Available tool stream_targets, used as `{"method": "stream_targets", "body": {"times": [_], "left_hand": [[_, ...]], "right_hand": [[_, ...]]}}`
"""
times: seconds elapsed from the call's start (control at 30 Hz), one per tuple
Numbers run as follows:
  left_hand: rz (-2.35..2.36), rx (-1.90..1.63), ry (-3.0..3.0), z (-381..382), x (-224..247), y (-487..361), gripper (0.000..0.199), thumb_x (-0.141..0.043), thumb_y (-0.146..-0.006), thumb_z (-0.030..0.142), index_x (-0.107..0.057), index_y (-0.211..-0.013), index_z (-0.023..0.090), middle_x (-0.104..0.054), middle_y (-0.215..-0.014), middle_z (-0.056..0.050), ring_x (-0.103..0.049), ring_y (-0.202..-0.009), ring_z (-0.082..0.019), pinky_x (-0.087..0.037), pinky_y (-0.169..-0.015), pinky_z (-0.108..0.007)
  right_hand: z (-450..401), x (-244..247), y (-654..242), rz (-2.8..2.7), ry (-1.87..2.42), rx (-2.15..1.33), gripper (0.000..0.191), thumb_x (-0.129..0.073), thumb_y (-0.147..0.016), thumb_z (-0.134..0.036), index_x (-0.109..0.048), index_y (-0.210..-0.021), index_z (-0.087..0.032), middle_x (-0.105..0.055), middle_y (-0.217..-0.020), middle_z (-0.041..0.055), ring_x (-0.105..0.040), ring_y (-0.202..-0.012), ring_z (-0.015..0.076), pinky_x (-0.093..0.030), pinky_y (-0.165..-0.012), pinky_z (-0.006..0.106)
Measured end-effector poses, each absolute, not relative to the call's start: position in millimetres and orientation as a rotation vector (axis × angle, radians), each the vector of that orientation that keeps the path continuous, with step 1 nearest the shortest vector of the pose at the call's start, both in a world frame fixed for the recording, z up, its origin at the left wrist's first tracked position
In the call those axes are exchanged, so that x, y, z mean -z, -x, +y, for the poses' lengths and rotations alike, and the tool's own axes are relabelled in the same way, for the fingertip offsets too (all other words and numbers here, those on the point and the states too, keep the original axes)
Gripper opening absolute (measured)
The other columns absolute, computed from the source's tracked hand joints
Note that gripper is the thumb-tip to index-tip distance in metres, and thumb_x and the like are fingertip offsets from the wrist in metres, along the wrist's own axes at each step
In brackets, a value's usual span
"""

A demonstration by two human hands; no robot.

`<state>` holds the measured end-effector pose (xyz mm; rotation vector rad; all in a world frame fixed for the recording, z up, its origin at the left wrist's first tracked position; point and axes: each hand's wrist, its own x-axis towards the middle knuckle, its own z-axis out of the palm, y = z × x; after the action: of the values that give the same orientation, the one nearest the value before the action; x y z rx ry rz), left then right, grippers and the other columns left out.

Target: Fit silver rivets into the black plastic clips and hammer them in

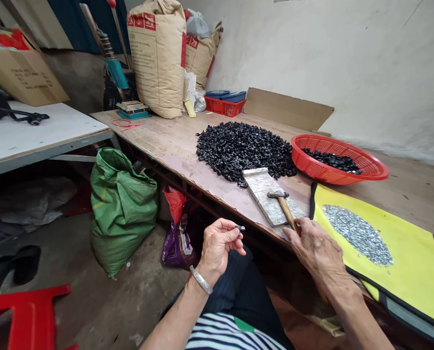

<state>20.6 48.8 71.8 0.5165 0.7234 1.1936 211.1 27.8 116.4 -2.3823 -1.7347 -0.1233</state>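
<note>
Between the thumb and fingertips of my left hand (218, 245) is a small black plastic part (240, 228) with a light spot at its end. I hold it just off the table's front edge. My right hand (319, 250) has its thumb and fingers closed about the handle end of a hammer (286, 210). The hammer's head rests on a scuffed metal plate (259, 194) at the table edge. Behind the plate lies a large heap of black plastic parts (244, 148). Right of my right hand, small shiny metal pieces (358, 236) are spread on a yellow cloth (413, 248).
A red plastic basket (375, 167) with more black parts stands at the right. Big paper sacks (158, 63) and a red crate (226, 106) are at the back. On the floor at left are a green sack (124, 209) and a red stool (30, 316).
</note>
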Motion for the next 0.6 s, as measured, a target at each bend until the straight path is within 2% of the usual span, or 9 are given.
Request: {"method": "stream_targets", "body": {"times": [0.13,0.2,0.4,0.6], "left_hand": [[0.737,-1.19,-0.52,49,-70,-21,0.021,-0.074,-0.058,0.018,-0.057,-0.07,0.012,-0.062,-0.055,-0.002,-0.055,-0.042,-0.012,-0.05,-0.037,-0.026],[0.746,-1.185,-0.518,49,-69,-22,0.021,-0.074,-0.058,0.018,-0.057,-0.069,0.012,-0.062,-0.055,-0.002,-0.055,-0.042,-0.012,-0.05,-0.037,-0.026],[0.766,-1.172,-0.516,49,-66,-26,0.023,-0.075,-0.057,0.019,-0.056,-0.069,0.012,-0.062,-0.054,-0.002,-0.055,-0.042,-0.012,-0.05,-0.037,-0.026],[0.779,-1.176,-0.536,50,-69,-27,0.024,-0.074,-0.057,0.019,-0.055,-0.069,0.012,-0.062,-0.054,-0.001,-0.055,-0.042,-0.012,-0.05,-0.037,-0.026]], "right_hand": [[33,-113,-218,-1.764,2.524,-0.069,0.019,-0.046,-0.082,-0.035,-0.054,-0.087,-0.019,-0.065,-0.083,0.0101,-0.061,-0.077,0.0251,-0.039,-0.064,0.032],[35,-110,-223,-1.742,2.541,-0.097,0.022,-0.046,-0.081,-0.038,-0.054,-0.087,-0.019,-0.065,-0.078,0.0101,-0.061,-0.075,0.0263,-0.037,-0.062,0.032],[43,-99,-245,-1.647,2.337,-0.247,0.025,-0.053,-0.073,-0.046,-0.049,-0.066,-0.022,-0.054,-0.059,0.0037,-0.053,-0.063,0.0224,-0.032,-0.058,0.03],[51,-104,-252,-1.493,2.142,-0.629,0.024,-0.059,-0.067,-0.034,-0.047,-0.051,-0.021,-0.043,-0.048,-0.0015,-0.043,-0.05,0.0136,-0.028,-0.048,0.026]]}}
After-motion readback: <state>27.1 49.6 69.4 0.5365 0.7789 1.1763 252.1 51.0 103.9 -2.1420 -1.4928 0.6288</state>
